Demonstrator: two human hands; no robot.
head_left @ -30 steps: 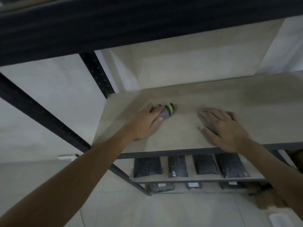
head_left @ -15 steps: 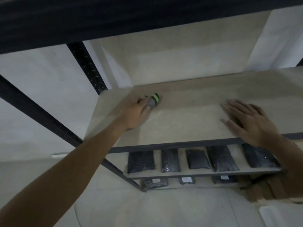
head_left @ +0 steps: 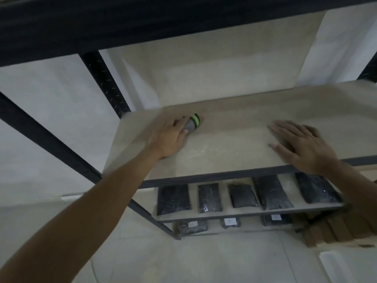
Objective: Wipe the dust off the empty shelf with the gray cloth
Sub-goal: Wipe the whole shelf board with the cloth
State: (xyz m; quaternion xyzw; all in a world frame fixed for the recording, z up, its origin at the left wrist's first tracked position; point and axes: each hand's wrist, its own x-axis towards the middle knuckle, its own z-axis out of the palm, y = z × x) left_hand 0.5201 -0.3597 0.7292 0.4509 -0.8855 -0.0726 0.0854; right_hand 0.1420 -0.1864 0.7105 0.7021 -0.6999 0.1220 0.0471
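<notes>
shelf: pale board, faint streaks mid-board; i judge wiping partly done.
left hand: grips gray cloth.
right hand: spread flat.

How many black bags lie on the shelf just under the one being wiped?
5 black bags in a row: far left, next, middle, fourth, far right. More may be hidden behind.

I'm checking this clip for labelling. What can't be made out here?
- Head view: most of the gray cloth, covered by the left hand.
- Print on the white labels of the lowest packets: too small.
- Dust on the shelf: dim light, not discernible.
- Shelf's right end: cut off by the frame edge.
</notes>
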